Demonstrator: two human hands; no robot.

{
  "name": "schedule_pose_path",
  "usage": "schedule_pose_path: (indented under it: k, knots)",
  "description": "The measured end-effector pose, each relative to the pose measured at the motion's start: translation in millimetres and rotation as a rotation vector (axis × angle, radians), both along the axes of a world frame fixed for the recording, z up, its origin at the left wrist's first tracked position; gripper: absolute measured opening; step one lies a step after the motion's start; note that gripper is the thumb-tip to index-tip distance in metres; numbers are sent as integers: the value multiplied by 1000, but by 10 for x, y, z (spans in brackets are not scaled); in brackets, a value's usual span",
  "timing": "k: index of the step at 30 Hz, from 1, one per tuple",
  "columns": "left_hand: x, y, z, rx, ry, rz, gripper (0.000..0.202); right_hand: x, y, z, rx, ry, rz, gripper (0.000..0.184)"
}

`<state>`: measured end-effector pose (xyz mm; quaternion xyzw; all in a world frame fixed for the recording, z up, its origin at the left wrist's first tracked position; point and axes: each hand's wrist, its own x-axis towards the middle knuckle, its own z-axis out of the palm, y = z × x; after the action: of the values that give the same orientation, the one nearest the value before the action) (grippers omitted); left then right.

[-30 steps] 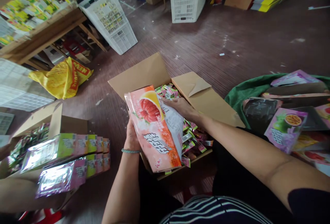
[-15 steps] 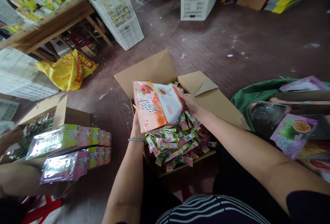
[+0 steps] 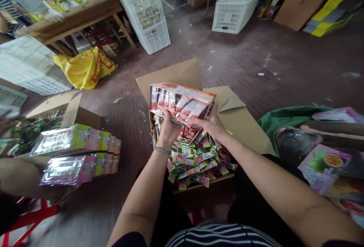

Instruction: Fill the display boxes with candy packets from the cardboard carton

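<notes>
Both my hands hold a pink and orange packet box (image 3: 182, 103) above a large cardboard carton. Its open side is tilted toward me and shows a row of pink sachets inside. My left hand (image 3: 168, 129) grips the lower left edge, thumb over the front. At the right end, my right hand (image 3: 209, 122) is closed around the corner, its fingers reaching the sachets. Beneath, the carton (image 3: 241, 122) has its flaps folded out and is heaped with loose green and pink sachets (image 3: 193, 163).
At left, a co-worker's arm (image 3: 19, 175) is beside stacked display boxes (image 3: 85, 144) and another carton (image 3: 75, 112). A green sack (image 3: 270, 122) with printed boxes lies at right. White crates (image 3: 153, 23) and a yellow bag (image 3: 82, 67) stand farther off.
The box has turned so its open side with sachets faces me instead of its printed face. My left hand has moved from its left side to beneath its front edge.
</notes>
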<state>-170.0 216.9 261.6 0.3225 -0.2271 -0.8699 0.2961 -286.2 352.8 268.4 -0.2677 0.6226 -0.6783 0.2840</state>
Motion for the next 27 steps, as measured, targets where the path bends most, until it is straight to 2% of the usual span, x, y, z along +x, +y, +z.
schedule_pose_path:
  k: [2, 5, 7, 9, 12, 15, 20, 24, 27]
  knots:
    - [101, -45, 72, -35, -61, -44, 62, -75, 12, 36, -62, -7, -47, 85]
    - [263, -202, 175, -110, -147, 44, 87, -235, 59, 90, -130, -54, 36, 72]
    - [313, -264, 239, -237, -77, 115, 83, -323, 74, 97, -142, -42, 96, 74]
    - [312, -263, 298, -342, 18, 97, 77, -381, 56, 77, -132, -28, 120, 77]
    - [289, -215, 365, -358, 31, 23, 82, -404, -4, 34, -124, -28, 128, 80]
    - [285, -191, 391, -360, 3, 51, 87, -385, -31, 28, -171, 18, 125, 88]
    - [272, -166, 363, -422, 49, 88, 83, -456, 18, 79, -147, 155, -13, 95]
    - [271, -150, 333, -495, 45, 177, 68, -522, 52, 75, -142, 227, -73, 95]
    - [280, -125, 324, -494, 23, 185, 57, -549, 77, 65, -115, 286, -103, 100]
